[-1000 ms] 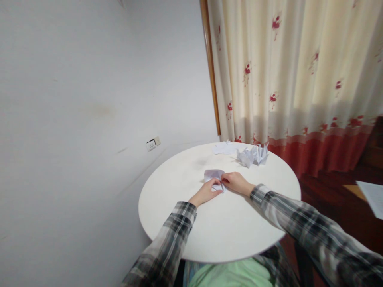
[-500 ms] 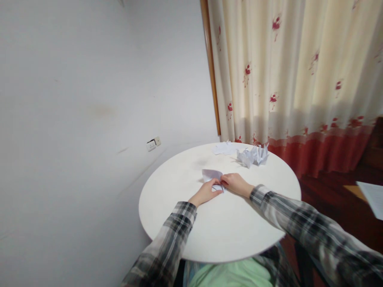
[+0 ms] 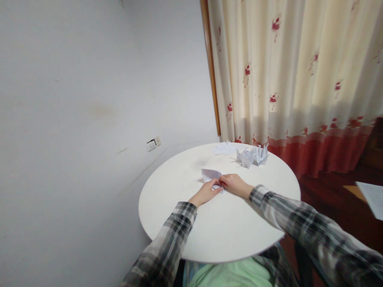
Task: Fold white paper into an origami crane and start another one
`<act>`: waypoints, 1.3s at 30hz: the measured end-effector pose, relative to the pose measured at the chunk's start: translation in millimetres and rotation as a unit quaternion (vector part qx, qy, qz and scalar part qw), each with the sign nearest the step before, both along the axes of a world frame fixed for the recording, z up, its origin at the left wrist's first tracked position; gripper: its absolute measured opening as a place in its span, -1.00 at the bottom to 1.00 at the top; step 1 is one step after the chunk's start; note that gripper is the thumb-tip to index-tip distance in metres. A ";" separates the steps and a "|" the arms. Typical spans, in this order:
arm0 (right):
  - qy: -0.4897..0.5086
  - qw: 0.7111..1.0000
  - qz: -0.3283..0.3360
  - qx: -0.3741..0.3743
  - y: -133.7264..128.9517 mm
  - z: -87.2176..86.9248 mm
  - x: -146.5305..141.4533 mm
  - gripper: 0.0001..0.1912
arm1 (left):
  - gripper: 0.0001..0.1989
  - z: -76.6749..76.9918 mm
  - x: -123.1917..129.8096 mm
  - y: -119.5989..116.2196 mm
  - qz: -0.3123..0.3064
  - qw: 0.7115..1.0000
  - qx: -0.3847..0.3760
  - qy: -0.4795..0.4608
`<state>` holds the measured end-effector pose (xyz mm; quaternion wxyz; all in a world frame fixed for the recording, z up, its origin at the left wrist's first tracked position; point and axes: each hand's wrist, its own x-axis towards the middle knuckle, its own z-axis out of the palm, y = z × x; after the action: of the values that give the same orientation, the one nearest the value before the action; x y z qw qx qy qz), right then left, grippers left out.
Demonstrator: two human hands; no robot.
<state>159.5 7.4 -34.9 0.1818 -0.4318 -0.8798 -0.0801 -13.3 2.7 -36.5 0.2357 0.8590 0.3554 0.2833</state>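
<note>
A piece of folded white paper (image 3: 210,174) lies near the middle of the round white table, one flap standing up toward the far left. My left hand (image 3: 207,191) is closed on its near side, thumb and fingers pinching the paper. From the right, my right hand (image 3: 235,184) grips the fold with bent fingertips, close against the left fingers. Parts of the paper are hidden under both hands.
Several folded paper cranes (image 3: 253,156) stand at the back right of the table (image 3: 167,199). Behind them lie flat white paper pieces (image 3: 225,148). A wall with a socket (image 3: 151,145) borders the left; a curtain (image 3: 296,79) hangs behind. Printed sheets (image 3: 371,197) sit at far right.
My left thumb has shifted slightly at the paper's near edge, and the fingertips sit a little closer together. Otherwise hands and paper are nearly in the same place.
</note>
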 end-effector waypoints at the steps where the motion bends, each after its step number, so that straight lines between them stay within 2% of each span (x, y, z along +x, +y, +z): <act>1: 0.001 1.000 0.005 -0.001 -0.1 0.2 -0.2 -0.87 | -0.80 -0.2 0.4 -0.1 0.002 1.000 0.004 -0.004; 11: 0.009 1.000 0.002 -0.009 -4.2 3.9 -2.5 -0.86 | -0.85 -3.7 -0.1 4.4 0.008 0.999 0.029 -0.015; 18: 0.019 1.000 -0.005 -0.019 -4.2 4.5 -2.8 -0.86 | -0.86 0.2 1.0 -0.4 0.007 0.999 0.031 -0.016; 39: 0.022 1.000 0.004 -0.019 -4.1 4.4 -1.2 -0.86 | -0.81 -0.9 0.2 -1.0 0.006 0.999 0.032 -0.016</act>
<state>158.2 3.3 -30.5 0.1935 -0.4330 -0.8788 -0.0525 -13.2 1.7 -37.3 0.2116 0.8593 0.3477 0.3098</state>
